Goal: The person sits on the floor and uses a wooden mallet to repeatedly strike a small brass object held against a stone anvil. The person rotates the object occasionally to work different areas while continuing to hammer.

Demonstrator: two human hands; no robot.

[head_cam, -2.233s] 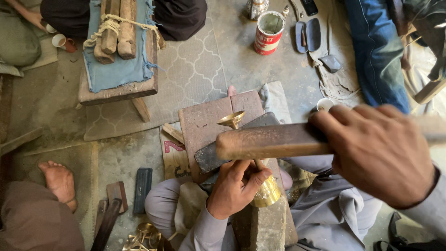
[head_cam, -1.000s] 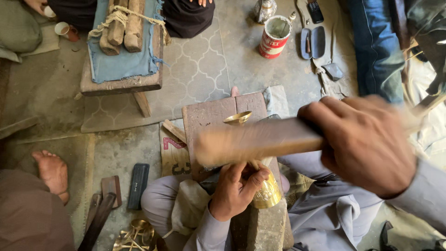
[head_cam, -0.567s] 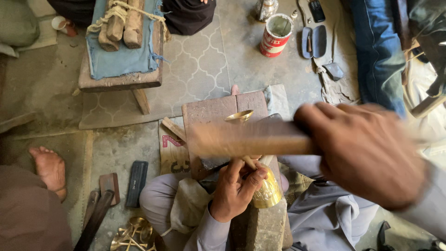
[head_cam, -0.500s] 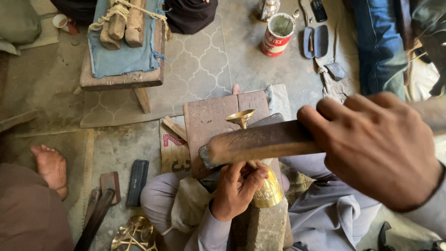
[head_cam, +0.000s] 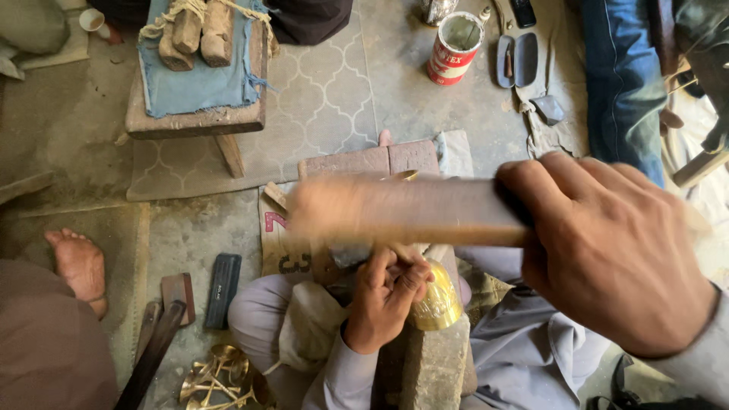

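Right hand (head_cam: 615, 258): fist wrapped tight round long brown wooden hammer handle (head_cam: 402, 212), tool blurred mid-swing, head end not discernible.

Left hand (head_cam: 387, 296): fingers curled closed on shiny golden brass bell-shaped cup (head_cam: 437, 304), pinned against upright grey stone-and-wood anvil block (head_cam: 433, 364) between knees; grip steadies cup, presents surface under hammer path.

Block braced by legs, presumably to resist blows.

Red-and-white tin can (head_cam: 454, 49) on floor, well apart. Pile of brass pieces (head_cam: 220, 376) near left knee, within reach.
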